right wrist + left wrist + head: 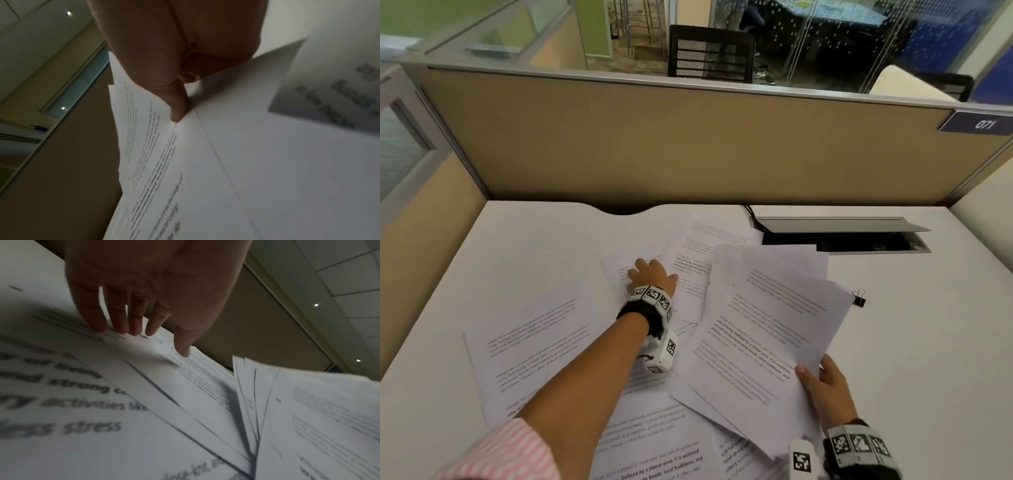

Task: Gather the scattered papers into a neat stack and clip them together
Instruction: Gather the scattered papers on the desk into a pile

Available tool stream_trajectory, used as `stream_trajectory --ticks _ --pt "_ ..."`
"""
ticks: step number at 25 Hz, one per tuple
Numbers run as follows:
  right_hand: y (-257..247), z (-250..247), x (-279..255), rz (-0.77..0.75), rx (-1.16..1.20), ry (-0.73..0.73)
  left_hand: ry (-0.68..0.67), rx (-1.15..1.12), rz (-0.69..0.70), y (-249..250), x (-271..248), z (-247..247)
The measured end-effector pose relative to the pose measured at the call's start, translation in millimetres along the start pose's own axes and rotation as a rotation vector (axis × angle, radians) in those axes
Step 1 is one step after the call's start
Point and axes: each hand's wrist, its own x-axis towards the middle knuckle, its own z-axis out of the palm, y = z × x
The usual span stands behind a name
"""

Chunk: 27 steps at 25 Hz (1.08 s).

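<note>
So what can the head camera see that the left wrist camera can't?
Only the head view shows the black binder clip lying on the desk, the right hand holding a bundle of gathered sheets, and the 071 sign. Only the left wrist view shows the ceiling lights and the left hand's straight fingertips touching a sheet. Both show the left hand on the scattered papers.
</note>
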Motion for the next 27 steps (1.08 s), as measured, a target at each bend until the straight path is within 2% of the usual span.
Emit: stream_trajectory --ticks 4,11,14,17,20,23,27 --pt "12 -11 16 0.017 0.010 0.032 -0.018 -0.063 -0.073 8 14 7" --pt "23 -14 22 0.034 0.019 0.030 -0.076 -0.311 0.010 0 16 -4" --pt "26 -14 22 0.036 0.036 0.027 -0.119 -0.503 -0.078 -12 6 -4" --pt "25 -14 20 0.033 0.056 0.028 -0.212 -0.557 -0.161 -25 -3 -4" --pt "24 -14 18 0.036 0.073 0.030 -0.159 -0.550 -0.221 -42 -15 0" --pt "24 -13 15 0.024 0.066 0.027 -0.061 -0.352 -0.284 -54 -34 5" --pt "20 -11 9 -0.030 0.028 0.034 0.057 -0.258 -0.269 -45 -39 8"
